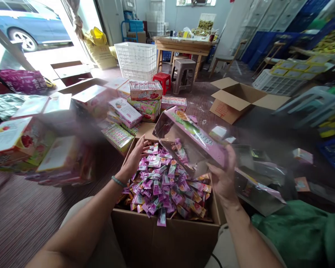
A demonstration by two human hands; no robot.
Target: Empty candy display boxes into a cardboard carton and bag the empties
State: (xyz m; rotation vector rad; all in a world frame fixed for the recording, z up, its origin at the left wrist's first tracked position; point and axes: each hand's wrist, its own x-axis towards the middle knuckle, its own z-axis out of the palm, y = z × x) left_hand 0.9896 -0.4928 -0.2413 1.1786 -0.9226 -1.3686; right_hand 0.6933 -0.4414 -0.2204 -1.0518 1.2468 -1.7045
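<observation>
My right hand grips one end of a purple candy box with a clear window side, tilted above a brown carton. One wrapped candy shows behind the window. The brown carton stands between my legs, heaped with purple and orange wrapped candies. My left hand hovers at the left rim of the carton, fingers stretched out and holding nothing. A bracelet circles the left wrist.
Stacked candy boxes stand beyond the carton, more boxes at left. Discarded clear packaging and a green sack lie at right. An open carton, a white crate and stools stand farther back.
</observation>
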